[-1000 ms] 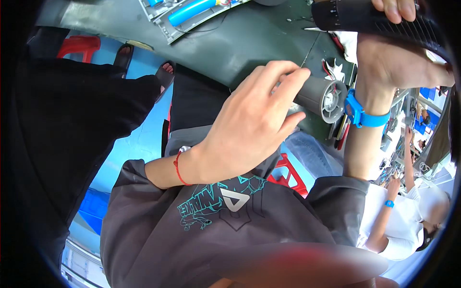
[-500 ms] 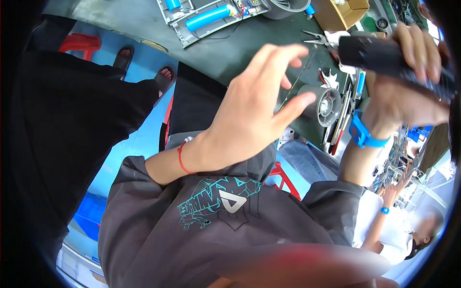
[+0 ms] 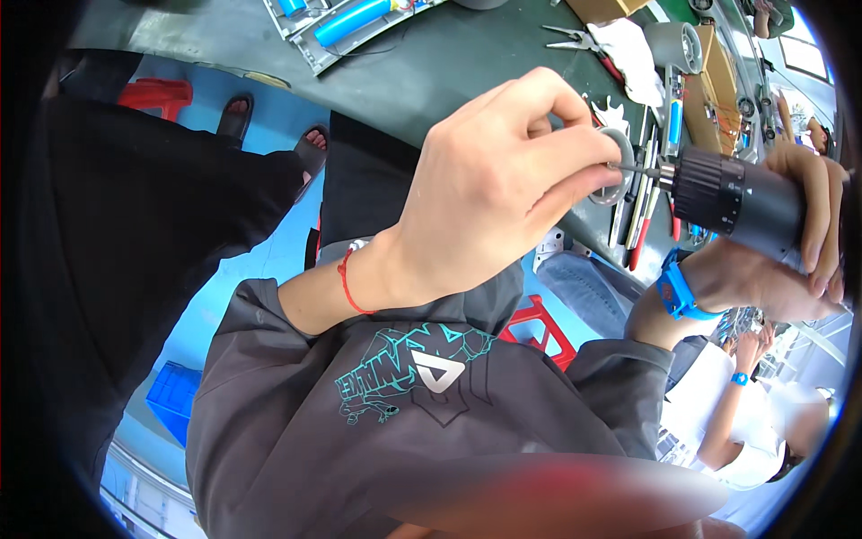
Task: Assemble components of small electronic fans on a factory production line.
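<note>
My right hand (image 3: 806, 211), with a blue band at its wrist, is wrapped round a black power screwdriver (image 3: 741, 196). The tool lies roughly level and its thin metal bit (image 3: 642, 170) points left. At the bit's tip, my left hand (image 3: 503, 175) has its thumb and forefinger pinched together; whatever sits between them is too small to make out. Behind those fingertips, a grey round housing (image 3: 610, 196) stands on the bench, partly covered by the hand.
On the dark green bench (image 3: 404, 94) lie pliers (image 3: 575, 39), a white cloth-like piece (image 3: 628, 58) and slim hand tools (image 3: 642, 211). A grey tray with blue cylinders (image 3: 352, 22) is far left, a cardboard box (image 3: 714, 94) at right. A co-worker (image 3: 718, 400) sits at lower right.
The screwdriver has swung down and now points its bit at my left hand. My left fingers, spread before, have closed into a pinch at the bit's tip.
</note>
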`<state>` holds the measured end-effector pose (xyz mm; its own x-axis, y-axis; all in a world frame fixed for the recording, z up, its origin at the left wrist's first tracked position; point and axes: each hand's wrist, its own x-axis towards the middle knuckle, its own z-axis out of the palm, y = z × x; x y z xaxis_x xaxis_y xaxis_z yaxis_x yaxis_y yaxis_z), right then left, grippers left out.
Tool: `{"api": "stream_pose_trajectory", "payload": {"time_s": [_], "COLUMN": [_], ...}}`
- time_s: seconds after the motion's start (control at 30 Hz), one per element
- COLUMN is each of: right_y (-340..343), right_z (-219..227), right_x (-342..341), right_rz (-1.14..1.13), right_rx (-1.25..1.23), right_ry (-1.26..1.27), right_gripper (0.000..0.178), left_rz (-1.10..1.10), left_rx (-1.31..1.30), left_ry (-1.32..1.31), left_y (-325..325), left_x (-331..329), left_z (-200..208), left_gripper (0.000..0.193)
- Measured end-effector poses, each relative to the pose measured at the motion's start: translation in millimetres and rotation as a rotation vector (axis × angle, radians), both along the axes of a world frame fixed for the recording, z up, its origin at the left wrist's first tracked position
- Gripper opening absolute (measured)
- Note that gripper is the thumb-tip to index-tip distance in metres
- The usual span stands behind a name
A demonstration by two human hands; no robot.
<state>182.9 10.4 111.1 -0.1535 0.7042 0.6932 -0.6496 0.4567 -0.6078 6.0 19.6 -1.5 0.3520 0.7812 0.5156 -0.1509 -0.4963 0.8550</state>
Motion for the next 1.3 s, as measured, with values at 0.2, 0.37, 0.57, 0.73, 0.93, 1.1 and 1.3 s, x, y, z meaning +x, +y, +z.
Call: {"api": "stream_pose_trajectory", "payload": {"time_s": [0.2,0.37,0.57,0.73,0.93,1.1,1.3], "right_y": [-15,-24,-23,-16,-28,-20,-21], "right_z": [3,0,5,-3,-1,-4,-1], "right_x": [-3,2,3,-10,17,-3,0], "right_rz": [-0.029,0.0,0.066,-0.002,0.0,0.009,0.047], "right_rx": [0.054,0.005,-0.1,0.003,0.009,0.006,-0.024], "right_ry": [-0.122,-0.057,-0.063,-0.019,-0.126,-0.055,-0.079], "right_gripper": [0.055,0.046,0.039,0.033,0.031,0.032,0.035], "left_rz": [-0.02,-0.055,-0.039,-0.017,-0.007,0.013,0.037], "left_rx": [0.005,-0.032,-0.001,0.023,0.05,0.06,0.1], "left_ry": [0.055,0.039,0.059,0.1,0.107,0.122,0.167], "left_y": [-5,-10,-11,-11,-10,-12,-12], "left_x": [-1,0,0,0,3,5,6], "left_z": [2,2,1,3,2,2,1], "left_gripper": [0.019,0.019,0.019,0.02,0.021,0.021,0.024]}}
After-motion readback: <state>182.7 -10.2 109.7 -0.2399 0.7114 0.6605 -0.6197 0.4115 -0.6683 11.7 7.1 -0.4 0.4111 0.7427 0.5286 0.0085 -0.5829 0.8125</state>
